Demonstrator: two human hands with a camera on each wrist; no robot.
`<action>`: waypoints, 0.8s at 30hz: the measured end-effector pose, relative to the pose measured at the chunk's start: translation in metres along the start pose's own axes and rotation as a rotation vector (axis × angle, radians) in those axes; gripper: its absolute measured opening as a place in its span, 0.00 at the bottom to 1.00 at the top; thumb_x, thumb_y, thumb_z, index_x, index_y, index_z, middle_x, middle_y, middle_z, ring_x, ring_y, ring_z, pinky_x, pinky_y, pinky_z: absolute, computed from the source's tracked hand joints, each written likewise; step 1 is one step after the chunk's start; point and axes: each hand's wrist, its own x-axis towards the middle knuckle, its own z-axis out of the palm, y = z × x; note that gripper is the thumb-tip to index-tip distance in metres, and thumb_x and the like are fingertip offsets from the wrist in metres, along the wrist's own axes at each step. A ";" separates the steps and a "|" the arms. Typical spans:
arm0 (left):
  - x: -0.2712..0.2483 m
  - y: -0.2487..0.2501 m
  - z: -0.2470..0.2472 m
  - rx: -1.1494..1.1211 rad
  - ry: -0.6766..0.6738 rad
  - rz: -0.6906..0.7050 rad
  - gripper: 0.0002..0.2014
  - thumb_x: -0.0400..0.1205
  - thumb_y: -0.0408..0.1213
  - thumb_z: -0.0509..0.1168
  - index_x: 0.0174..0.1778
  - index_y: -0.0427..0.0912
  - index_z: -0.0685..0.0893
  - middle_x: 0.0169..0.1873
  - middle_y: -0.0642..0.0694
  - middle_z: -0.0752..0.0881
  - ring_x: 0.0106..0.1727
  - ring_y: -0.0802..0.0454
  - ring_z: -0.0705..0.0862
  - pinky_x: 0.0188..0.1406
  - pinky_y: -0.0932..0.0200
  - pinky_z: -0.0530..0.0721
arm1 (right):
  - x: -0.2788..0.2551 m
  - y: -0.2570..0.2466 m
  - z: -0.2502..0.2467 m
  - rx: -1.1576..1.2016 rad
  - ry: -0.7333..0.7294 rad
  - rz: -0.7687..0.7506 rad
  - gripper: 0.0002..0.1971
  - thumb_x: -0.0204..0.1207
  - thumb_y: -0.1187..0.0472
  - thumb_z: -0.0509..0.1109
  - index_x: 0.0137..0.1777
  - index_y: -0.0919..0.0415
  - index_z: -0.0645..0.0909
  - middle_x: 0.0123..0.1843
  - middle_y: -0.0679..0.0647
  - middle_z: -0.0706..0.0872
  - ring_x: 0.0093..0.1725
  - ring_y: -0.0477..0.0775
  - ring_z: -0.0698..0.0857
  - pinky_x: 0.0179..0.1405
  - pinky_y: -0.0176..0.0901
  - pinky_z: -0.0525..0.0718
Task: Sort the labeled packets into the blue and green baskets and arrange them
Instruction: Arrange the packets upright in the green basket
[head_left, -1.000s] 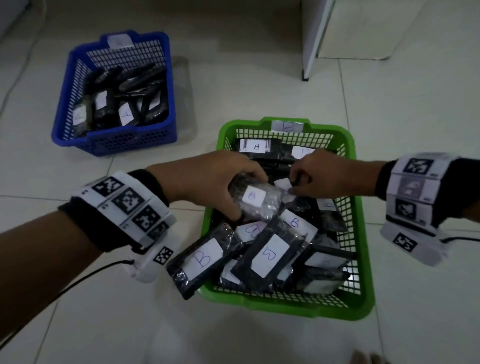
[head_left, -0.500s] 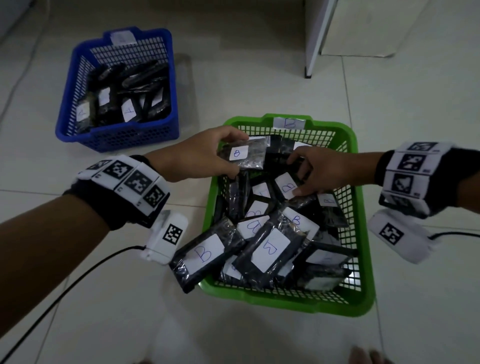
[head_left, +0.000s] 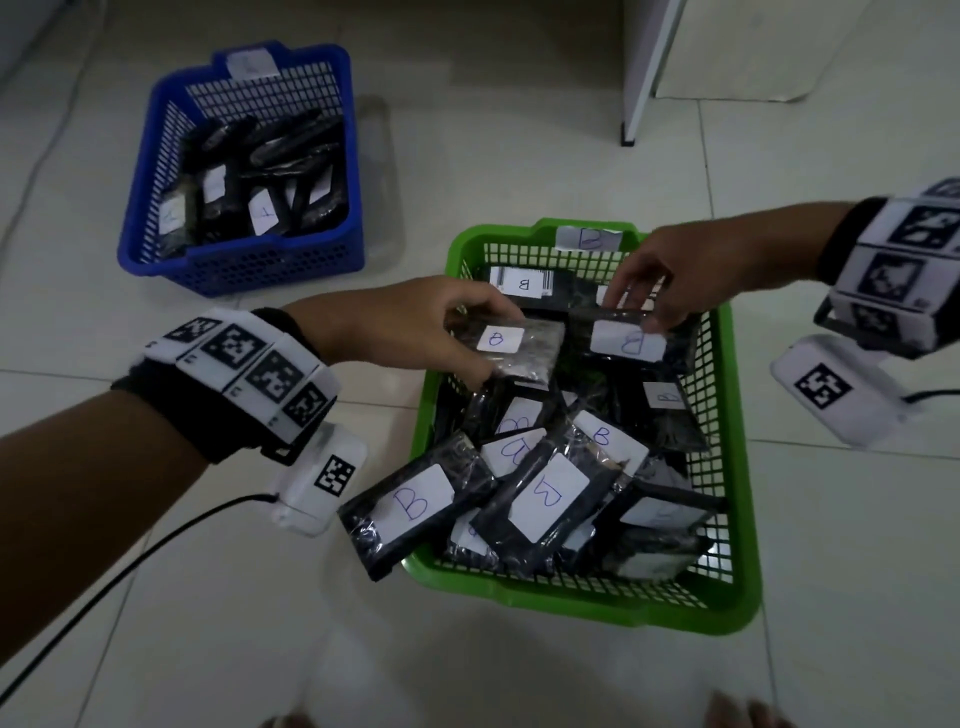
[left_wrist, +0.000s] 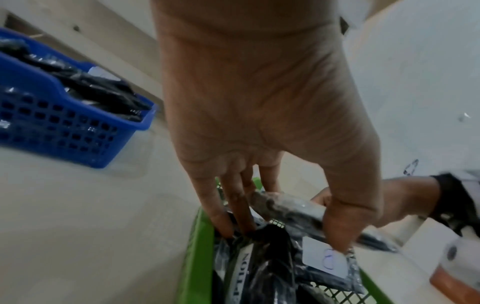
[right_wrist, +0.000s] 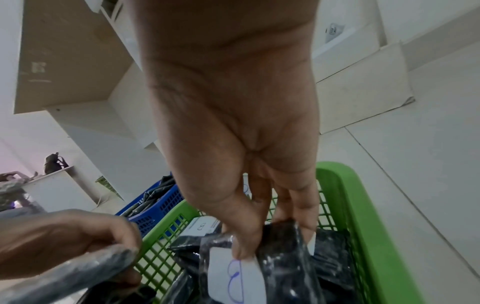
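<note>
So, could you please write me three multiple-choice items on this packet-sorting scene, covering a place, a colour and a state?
1. Where does the left hand hold its packet?
A over the green basket
B over the blue basket
C on the floor

2. What colour is the basket farther from the person?
A green
B red
C blue

3. What is the right hand doing?
A hanging idle
B pinching a B packet
C gripping the basket rim

Answers: 1 A, it is above the green rim; 2 C, the blue one lies beyond; 3 B, fingers pinch its edge.

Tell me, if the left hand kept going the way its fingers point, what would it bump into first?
Probably the right hand, or the B packet it pinches, across the green basket; depth is unclear. The left hand holds its own packet.
</note>
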 end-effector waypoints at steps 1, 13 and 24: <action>-0.001 0.001 0.002 -0.061 -0.032 -0.007 0.30 0.71 0.30 0.78 0.68 0.56 0.83 0.64 0.57 0.86 0.65 0.60 0.85 0.59 0.63 0.84 | 0.000 -0.002 -0.001 -0.029 0.046 -0.024 0.18 0.72 0.72 0.77 0.57 0.52 0.86 0.48 0.48 0.92 0.43 0.46 0.88 0.43 0.43 0.85; 0.016 0.037 0.038 0.235 -0.300 -0.048 0.37 0.68 0.61 0.57 0.66 0.38 0.80 0.58 0.42 0.84 0.57 0.41 0.79 0.64 0.45 0.77 | 0.009 0.002 0.009 -0.339 0.160 -0.105 0.16 0.72 0.68 0.77 0.56 0.49 0.88 0.52 0.44 0.89 0.41 0.31 0.79 0.50 0.38 0.78; 0.021 0.029 0.038 0.191 -0.413 -0.107 0.37 0.80 0.37 0.74 0.81 0.67 0.66 0.68 0.60 0.78 0.65 0.58 0.80 0.66 0.54 0.82 | 0.022 0.012 0.041 -0.365 0.072 -0.048 0.16 0.81 0.67 0.67 0.68 0.58 0.78 0.62 0.51 0.85 0.58 0.51 0.82 0.53 0.37 0.74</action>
